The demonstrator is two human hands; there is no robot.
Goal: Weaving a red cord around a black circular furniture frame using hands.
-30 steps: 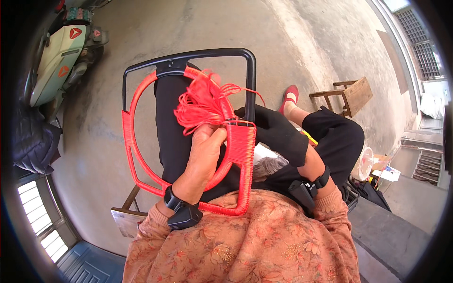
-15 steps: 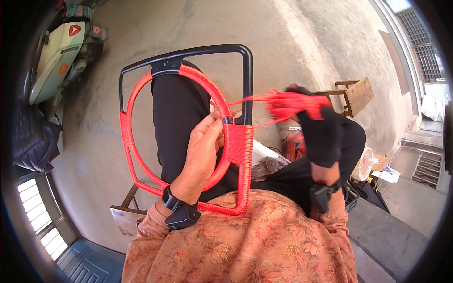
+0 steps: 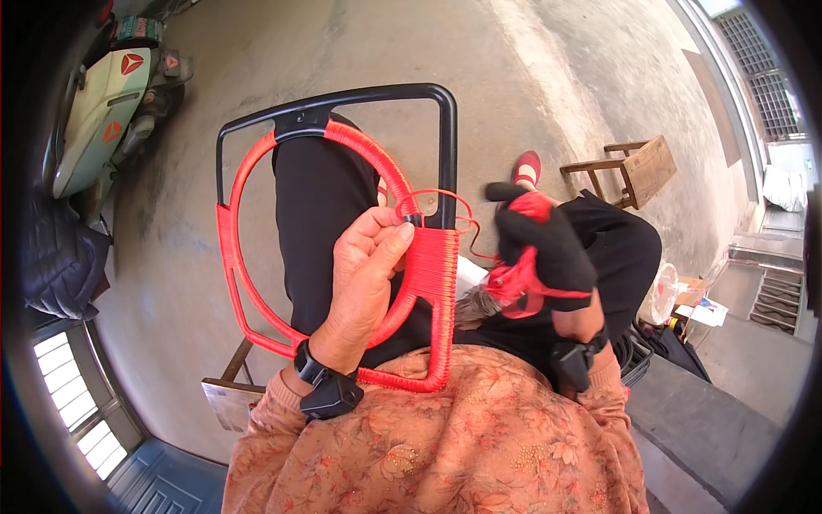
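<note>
Red cord (image 3: 512, 279) lowered since earlier, clutched in right hand (image 3: 548, 247), left hand (image 3: 363, 264) pinching wrapped frame (image 3: 433, 261)

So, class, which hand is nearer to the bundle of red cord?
Right. The gloved right hand grips the bundle of red cord; the bare left hand is apart from it, to its left, holding the red-wrapped black frame.

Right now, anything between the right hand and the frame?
Nothing solid visible. Only a slack strand of the red cord held in the gloved right hand spans the gap to the frame. Depth is hard to judge.
</note>
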